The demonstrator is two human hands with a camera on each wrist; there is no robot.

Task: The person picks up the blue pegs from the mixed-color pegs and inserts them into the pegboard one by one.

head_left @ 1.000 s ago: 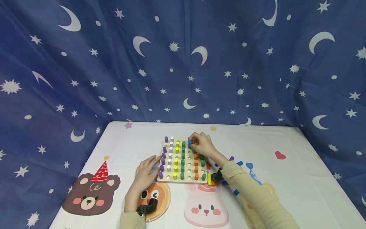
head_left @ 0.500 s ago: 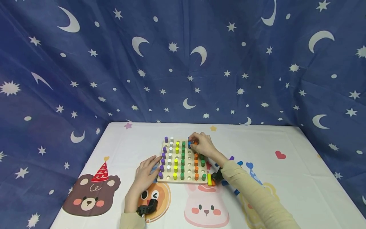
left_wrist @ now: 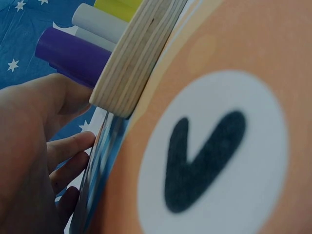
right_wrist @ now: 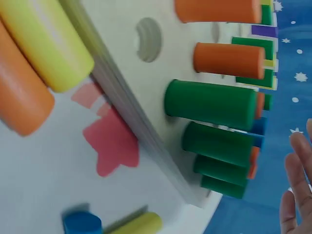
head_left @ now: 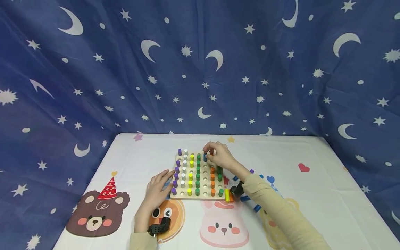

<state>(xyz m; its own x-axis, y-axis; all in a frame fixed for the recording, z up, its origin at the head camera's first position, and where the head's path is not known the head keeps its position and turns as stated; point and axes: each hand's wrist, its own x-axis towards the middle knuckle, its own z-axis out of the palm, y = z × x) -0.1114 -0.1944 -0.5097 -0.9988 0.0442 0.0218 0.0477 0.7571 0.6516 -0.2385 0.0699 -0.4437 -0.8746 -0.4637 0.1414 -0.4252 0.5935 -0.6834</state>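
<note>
A pale wooden peg board (head_left: 195, 198) lies on the table, with upright pegs in columns of purple, white, yellow, green and orange. My right hand (head_left: 222, 157) reaches over its back right part, thumb and finger pinching a blue peg (head_left: 205, 157) that stands upright in the column beside the green pegs (head_left: 198, 177). Some fingers of that hand show at the edge of the right wrist view. At the board's left edge, my left hand (head_left: 155, 192) rests with relaxed fingers. In the left wrist view its thumb touches the board's edge near a purple peg (left_wrist: 73, 53).
Right of the board lie a yellow peg (head_left: 227, 195) and an orange peg (head_left: 231, 197). Several loose blue pegs (head_left: 257, 208) are scattered around my right forearm, partly hidden by it. A starry blue curtain (head_left: 200, 69) hangs behind the table.
The right hand has shifted slightly back and up, and more of the blue peg shows below its fingers. The left hand keeps its place. The whole head view has shifted a little.
</note>
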